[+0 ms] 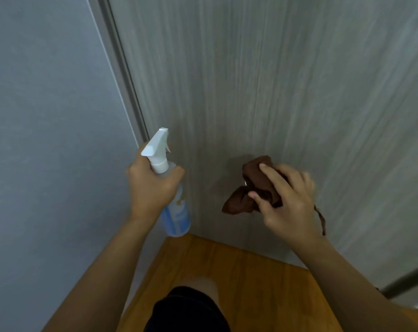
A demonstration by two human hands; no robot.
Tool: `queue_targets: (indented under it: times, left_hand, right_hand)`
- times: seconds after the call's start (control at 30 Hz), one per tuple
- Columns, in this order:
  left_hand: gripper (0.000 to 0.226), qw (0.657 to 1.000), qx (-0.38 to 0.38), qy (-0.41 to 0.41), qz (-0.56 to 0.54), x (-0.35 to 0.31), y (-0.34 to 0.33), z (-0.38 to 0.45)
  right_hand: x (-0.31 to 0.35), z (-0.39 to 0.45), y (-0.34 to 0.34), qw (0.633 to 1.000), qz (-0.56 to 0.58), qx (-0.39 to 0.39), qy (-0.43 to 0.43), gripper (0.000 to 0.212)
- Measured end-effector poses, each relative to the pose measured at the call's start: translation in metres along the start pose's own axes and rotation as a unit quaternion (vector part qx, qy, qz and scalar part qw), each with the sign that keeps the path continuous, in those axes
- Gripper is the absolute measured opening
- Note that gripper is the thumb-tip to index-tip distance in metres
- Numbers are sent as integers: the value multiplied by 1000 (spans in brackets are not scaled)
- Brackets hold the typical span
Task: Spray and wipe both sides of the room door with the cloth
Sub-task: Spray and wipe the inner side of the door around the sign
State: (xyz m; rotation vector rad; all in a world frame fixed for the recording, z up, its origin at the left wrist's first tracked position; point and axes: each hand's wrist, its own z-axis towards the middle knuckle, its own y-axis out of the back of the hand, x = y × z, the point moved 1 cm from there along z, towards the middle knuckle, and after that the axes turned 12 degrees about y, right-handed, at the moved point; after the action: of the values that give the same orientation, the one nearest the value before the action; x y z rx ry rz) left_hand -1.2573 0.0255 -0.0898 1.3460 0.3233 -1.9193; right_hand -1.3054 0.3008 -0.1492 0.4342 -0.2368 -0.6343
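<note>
Head view looked down along the grey wood-grain door (275, 80), whose face filled the upper and right part of the frame. The left hand (153, 185) was wrapped around the neck of the spray bottle (172, 200), fingers curled tight just under the white trigger head. The bottle's long axis ran nearly upright, tilted slightly, with the nozzle pointing up and toward the door and the blue-labelled base hanging low near the floor. It sat close to the door's left edge, where the frame strip (121, 68) met the grey wall (47, 116).

The right hand (287, 200) pressed the bunched brown cloth (253, 188) against the lower door, fingers curled over it and thumb pinching a fold; a loose tail of cloth dangled past the wrist. Bare door surface spread above and to the right of the cloth. The wooden floor (239, 271) lay below, with a knee and dark shorts at the bottom.
</note>
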Motion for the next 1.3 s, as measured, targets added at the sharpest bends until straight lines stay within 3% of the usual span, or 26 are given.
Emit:
queue_targets:
  times: [0.37, 0.63, 0.73, 0.93, 1.3]
  left_hand:
    - [34, 1000, 3, -17, -15, -26, -3, 16]
    - [29, 996, 49, -28, -75, -97, -34, 34]
    - [21, 993, 59, -43, -92, -131, -49, 42]
    - [30, 981, 93, -107, -130, -204, -77, 53]
    - [39, 974, 139, -147, -104, -269, -109, 61]
  right_hand:
    - [11, 27, 5, 997, 54, -34, -36, 57]
    - [-1, 100, 47, 994, 63, -75, -42, 57]
    - [-6, 129, 71, 993, 55, -91, -50, 58]
    - [-16, 179, 117, 993, 18, -109, -35, 56]
    - [-38, 231, 175, 993, -67, -95, -38, 50]
